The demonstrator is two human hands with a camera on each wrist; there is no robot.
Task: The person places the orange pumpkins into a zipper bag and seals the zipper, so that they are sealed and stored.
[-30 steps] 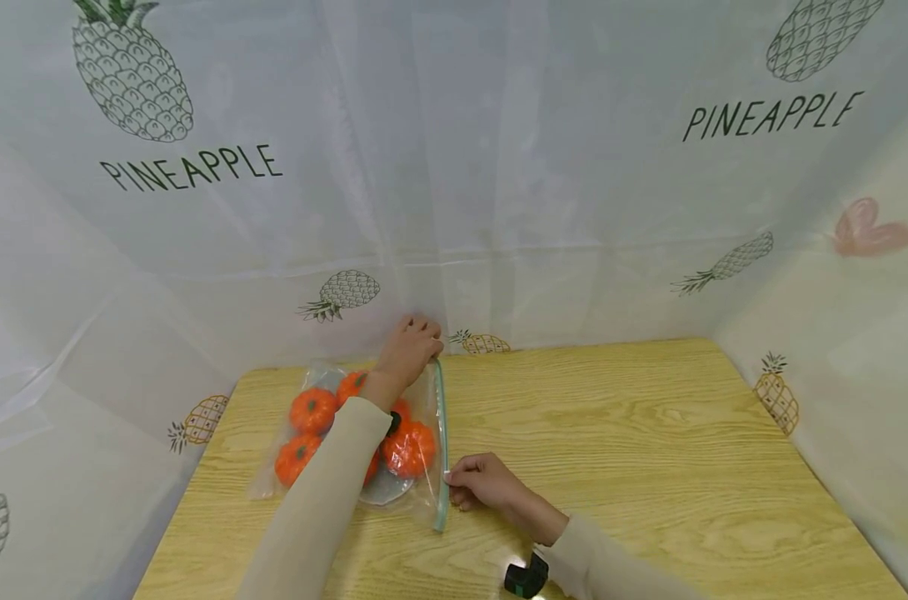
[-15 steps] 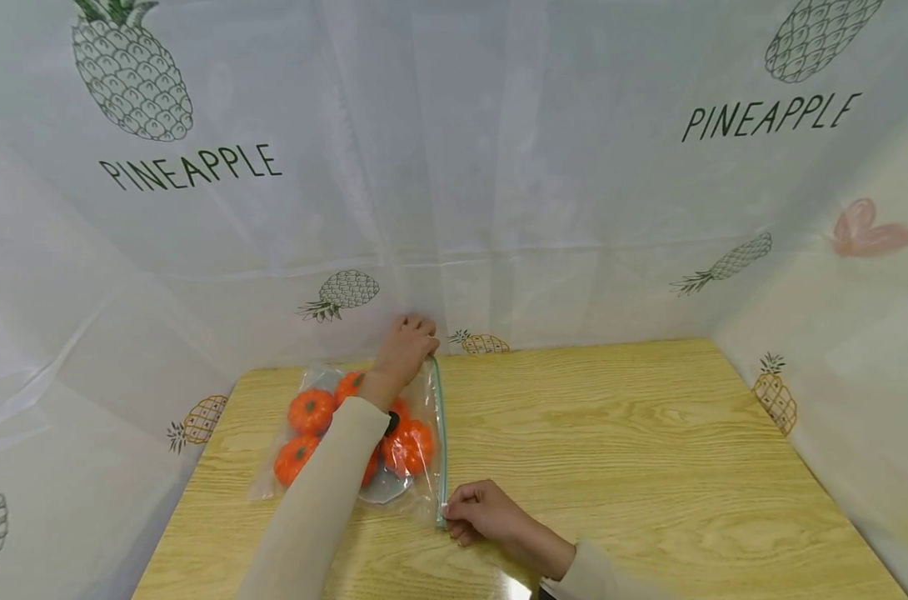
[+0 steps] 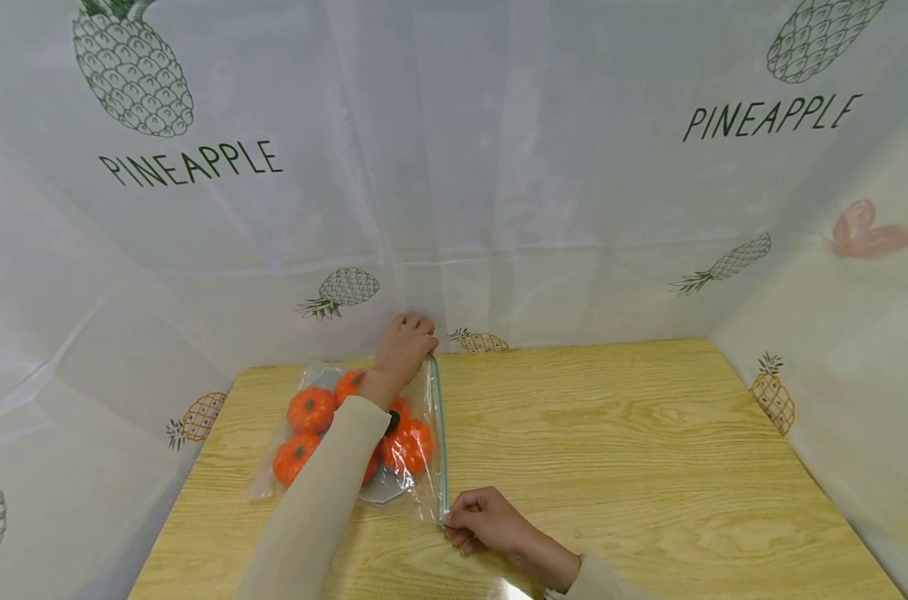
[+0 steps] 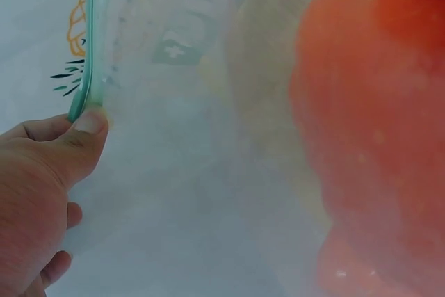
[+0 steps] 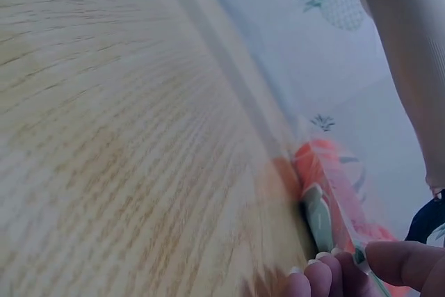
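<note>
A clear zip bag lies on the left of the table with several small orange pumpkins inside. Under them shows part of a pale, flat thing. The bag's teal zip strip runs along its right edge. At the far end of that strip, my left hand pinches the corner between thumb and finger; the left wrist view shows the thumb on the teal end. My right hand pinches the near end, at a small white slider. My left forearm covers some pumpkins.
The wood-grain table extends to the right of the bag. A pale sheet printed with pineapples hangs behind the table and along both sides. A dark band sits at my left wrist.
My right hand has moved down along the zip strip with the white slider to the near end, mostly in the first half second. My left hand has stayed at the far corner.
</note>
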